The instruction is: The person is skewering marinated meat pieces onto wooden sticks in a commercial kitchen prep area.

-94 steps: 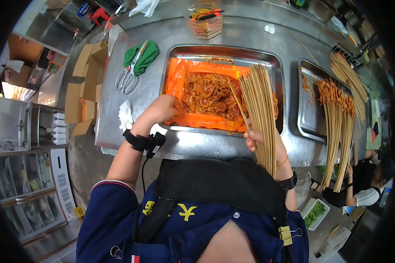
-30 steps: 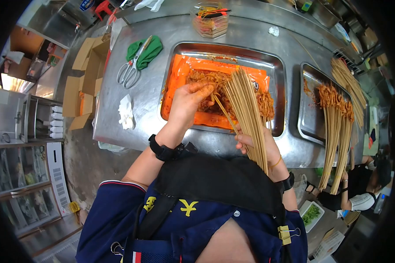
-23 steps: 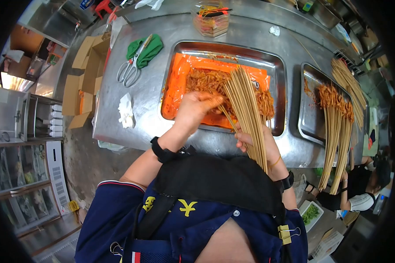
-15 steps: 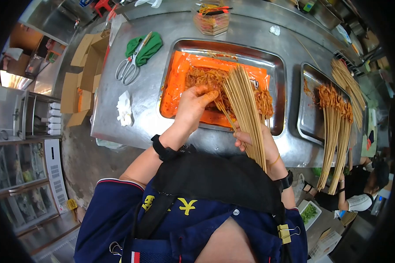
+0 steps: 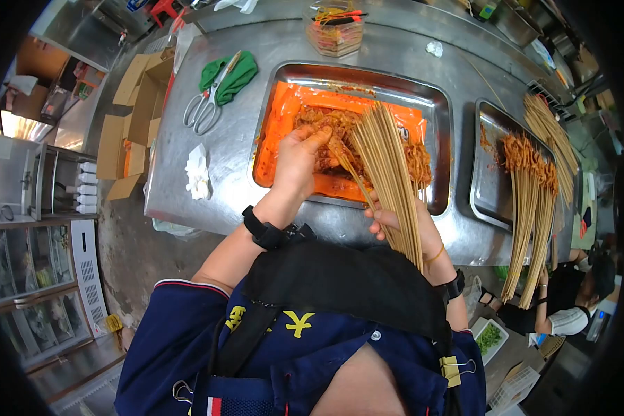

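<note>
My right hand is wrapped round a thick bundle of bamboo skewers, held slanting over the tray's front edge. Between its thumb and fingers it also grips a single skewer, whose far end carries red-sauced shredded meat. My left hand is closed in a pinch on the sauced meat, beside that loaded end; its fingertips are partly covered in sauce. Below lies an orange plastic bag, opened out in a steel tray, with more meat on it. Several filled skewers lean at the tray's right part, partly hidden by the bundle.
A second steel tray on the right bears several loaded skewers, with bare skewers behind. Scissors rest on a green cloth, near crumpled tissue. A plastic tub stands behind. Another person is at lower right.
My left hand has shifted left and slightly up, away from the skewer's shaft, so more of the meat on its end shows. My right hand and the bundle are nearly still.
</note>
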The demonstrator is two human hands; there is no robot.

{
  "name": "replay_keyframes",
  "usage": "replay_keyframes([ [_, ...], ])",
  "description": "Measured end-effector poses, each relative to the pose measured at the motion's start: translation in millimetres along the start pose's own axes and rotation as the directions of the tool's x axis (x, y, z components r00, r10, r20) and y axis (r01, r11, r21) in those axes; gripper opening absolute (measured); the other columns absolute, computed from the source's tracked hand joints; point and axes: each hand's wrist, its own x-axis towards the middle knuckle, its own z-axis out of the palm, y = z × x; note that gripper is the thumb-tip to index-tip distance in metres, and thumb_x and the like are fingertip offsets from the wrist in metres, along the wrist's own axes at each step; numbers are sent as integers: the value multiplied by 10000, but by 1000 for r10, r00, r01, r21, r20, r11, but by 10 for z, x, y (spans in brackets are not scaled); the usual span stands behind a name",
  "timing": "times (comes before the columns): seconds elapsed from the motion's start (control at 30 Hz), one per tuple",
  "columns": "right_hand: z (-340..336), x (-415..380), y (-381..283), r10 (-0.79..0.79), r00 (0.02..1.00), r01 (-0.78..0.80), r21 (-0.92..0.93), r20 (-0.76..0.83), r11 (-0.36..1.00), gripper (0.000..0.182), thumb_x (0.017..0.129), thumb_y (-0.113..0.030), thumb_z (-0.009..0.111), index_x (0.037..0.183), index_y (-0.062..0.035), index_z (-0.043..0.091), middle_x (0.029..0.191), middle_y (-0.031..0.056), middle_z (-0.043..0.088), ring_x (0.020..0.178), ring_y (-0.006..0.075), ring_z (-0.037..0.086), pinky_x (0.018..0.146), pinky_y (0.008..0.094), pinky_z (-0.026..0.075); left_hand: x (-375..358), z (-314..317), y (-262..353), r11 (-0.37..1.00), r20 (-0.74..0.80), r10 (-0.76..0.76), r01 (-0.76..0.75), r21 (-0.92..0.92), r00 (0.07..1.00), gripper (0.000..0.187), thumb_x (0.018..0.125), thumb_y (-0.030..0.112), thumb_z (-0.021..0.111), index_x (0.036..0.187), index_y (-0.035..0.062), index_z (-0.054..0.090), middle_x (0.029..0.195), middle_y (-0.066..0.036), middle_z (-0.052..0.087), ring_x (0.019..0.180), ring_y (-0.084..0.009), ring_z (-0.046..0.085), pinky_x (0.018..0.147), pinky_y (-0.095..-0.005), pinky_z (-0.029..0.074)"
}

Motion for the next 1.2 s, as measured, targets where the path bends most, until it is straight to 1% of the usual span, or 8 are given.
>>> replay_keyframes([
  [0.23,-31,4,3,1,998,-3,30,62,1000,270,797,-47,627,1049,14,550,833,80,624,569,85,574,479,178,463,93,-175,93,920,147,-365,380,-93,919,159,858,135,576,970,24,593,871,-59,629,736,-140,601,554,-257,488],
  [0.37,-20,4,-8,0,998,-2,26,56,1000,265,793,-44,629,1037,21,549,827,81,624,566,86,572,471,180,455,-16,-94,-25,904,188,-422,428,12,887,179,848,153,600,977,29,598,858,-43,623,727,-139,597,565,-252,486],
  [0.6,-44,-12,16,-24,999,22,62,25,998,257,798,-46,629,1032,23,548,823,91,626,561,94,570,467,185,454,-82,-56,63,968,132,-241,248,-33,961,283,906,150,510,1137,-14,520,1042,-105,610,888,-188,615,700,-299,516],
  [0.7,-34,7,36,-19,999,17,60,27,998,249,801,-43,628,1027,23,547,826,92,628,561,95,571,468,187,455,-117,49,78,994,32,-81,83,-73,996,235,914,155,484,1022,-34,572,949,-93,627,835,-142,597,667,-280,498],
  [0.9,-39,11,28,-21,999,19,52,32,998,247,808,-44,622,1035,17,544,829,92,626,571,96,578,476,186,465,-112,14,67,996,155,-37,25,81,987,221,878,131,560,1046,-13,571,970,-73,628,863,-141,605,725,-265,496],
  [1.0,-52,-3,37,-16,999,14,52,35,999,251,812,-44,617,1044,15,540,841,94,622,580,98,583,481,184,471,-106,11,-58,963,124,171,-192,189,977,166,859,82,579,997,-9,591,911,-52,636,805,-109,599,702,-242,488],
  [1.1,-50,4,40,-22,999,20,51,36,999,259,814,-45,614,1053,15,533,853,97,618,590,100,588,484,185,474,-174,119,-113,885,88,385,-395,248,919,89,844,0,549,930,-13,564,841,-33,612,698,-80,567,584,-206,466],
  [1.2,-64,17,54,-21,999,19,52,38,998,275,817,-51,613,1068,12,519,861,100,615,602,102,592,488,188,476,-187,118,-145,891,104,390,-404,208,915,84,844,-22,529,921,-18,561,835,-32,613,690,-72,563,571,-202,462],
])
